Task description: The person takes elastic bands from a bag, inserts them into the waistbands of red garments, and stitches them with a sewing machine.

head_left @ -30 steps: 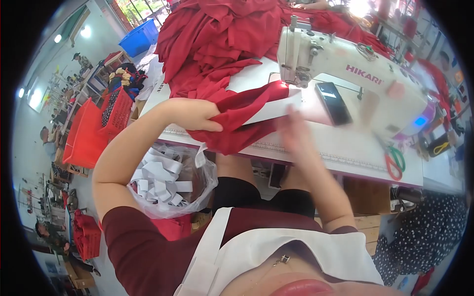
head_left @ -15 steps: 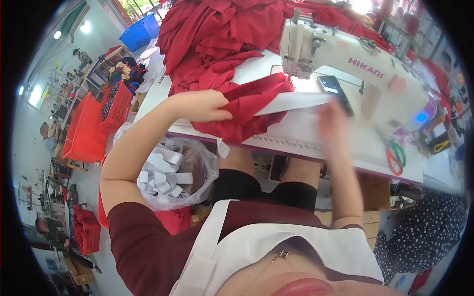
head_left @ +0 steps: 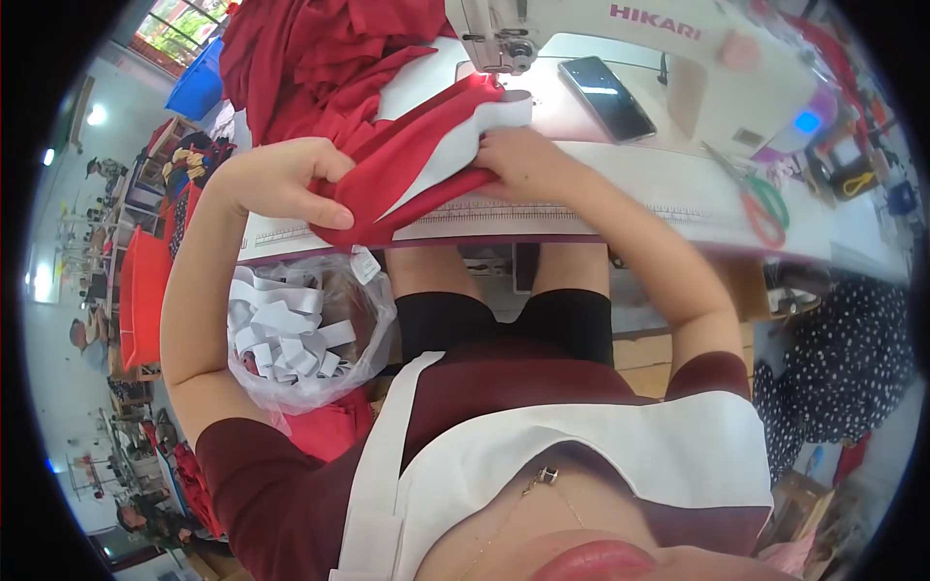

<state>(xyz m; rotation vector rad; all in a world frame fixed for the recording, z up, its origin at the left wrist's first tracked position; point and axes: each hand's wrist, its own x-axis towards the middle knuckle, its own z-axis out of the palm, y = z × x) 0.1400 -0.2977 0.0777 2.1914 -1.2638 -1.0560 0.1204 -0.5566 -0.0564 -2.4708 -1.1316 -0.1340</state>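
Note:
My left hand pinches the left end of a red fabric piece between thumb and fingers, near the table's front edge. A white elastic strip runs along this fabric, and its free end curls up near the needle. My right hand is closed on the fabric and strip just in front of the presser foot; its fingertips are partly hidden. The far end of the fabric reaches the needle area of the white sewing machine. A small white tag hangs below the fabric.
A heap of red fabric lies at the back left. A phone and scissors rest on the machine table. Below its front edge, a clear plastic bag holds cut white strips. A blue bin stands farther back.
My right hand has come left from the stretched-out strip end to the fabric near the needle. The strip now lies slack along the fabric. The camera view has shifted.

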